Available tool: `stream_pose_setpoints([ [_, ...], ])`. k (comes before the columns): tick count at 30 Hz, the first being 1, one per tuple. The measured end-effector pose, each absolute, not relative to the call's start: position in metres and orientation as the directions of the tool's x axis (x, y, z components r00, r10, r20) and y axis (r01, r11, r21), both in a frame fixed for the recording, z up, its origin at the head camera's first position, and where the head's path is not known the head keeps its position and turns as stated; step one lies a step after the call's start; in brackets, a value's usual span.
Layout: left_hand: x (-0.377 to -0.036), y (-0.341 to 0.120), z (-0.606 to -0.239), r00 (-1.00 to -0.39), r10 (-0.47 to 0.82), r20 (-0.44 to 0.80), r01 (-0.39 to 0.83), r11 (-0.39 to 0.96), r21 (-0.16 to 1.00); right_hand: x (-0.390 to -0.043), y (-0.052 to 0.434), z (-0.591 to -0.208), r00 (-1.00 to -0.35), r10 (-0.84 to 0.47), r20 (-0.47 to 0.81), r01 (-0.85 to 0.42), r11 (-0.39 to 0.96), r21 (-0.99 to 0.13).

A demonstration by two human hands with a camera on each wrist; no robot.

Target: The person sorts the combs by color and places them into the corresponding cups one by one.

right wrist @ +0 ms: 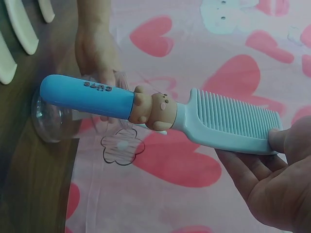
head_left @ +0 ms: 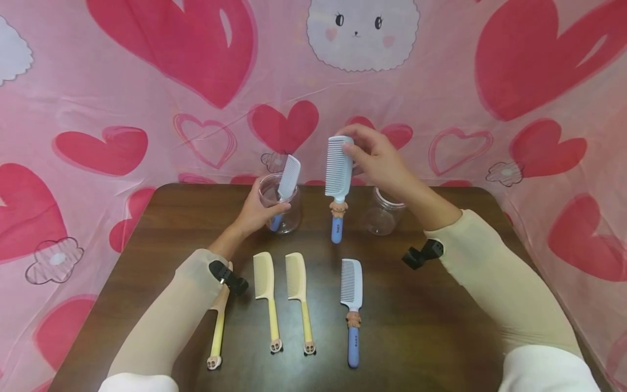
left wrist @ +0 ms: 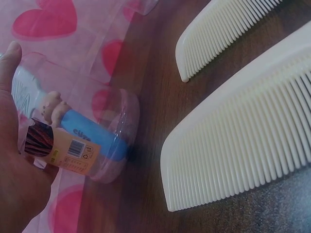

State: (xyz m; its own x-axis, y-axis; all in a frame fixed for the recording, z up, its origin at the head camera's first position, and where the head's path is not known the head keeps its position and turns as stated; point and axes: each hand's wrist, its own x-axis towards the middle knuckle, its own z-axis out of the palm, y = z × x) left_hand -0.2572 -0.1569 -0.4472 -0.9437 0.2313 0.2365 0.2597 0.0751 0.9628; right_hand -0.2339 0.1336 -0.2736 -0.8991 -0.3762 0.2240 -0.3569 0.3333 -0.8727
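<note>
Blue comb (head_left: 339, 173) pinched by right fingers (right wrist: 278, 141), jar (left wrist: 97, 141) label only in left-wrist view

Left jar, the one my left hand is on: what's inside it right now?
One blue comb stands in the left jar, handle down, teeth sticking out above the rim. The left hand grips the jar and covers part of its wall, so anything behind the fingers is hidden.
</note>
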Motion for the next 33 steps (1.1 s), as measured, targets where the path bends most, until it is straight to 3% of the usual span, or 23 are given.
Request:
stream_pose_setpoints([
  [12,-0.256,-0.157,-0.444,-0.949,0.232,0.211,0.236,0.086,0.968,-0.252,0.097,-0.263,-0.899,-0.347,0.267,-0.385,0.336,-0.860],
  [21,-0.243,-0.153,-0.422,-0.948,0.243,0.207,0.231,0.074,0.970,-0.266,0.075,-0.253,-0.882,-0.343,0.325,-0.426,0.282,-0.859],
  [33,-0.257,-0.156,-0.448,-0.942,0.232,0.242,0.265,0.075,0.961,-0.276,0.043,-0.254,-0.856,-0.247,0.454,-0.494,0.132,-0.859],
])
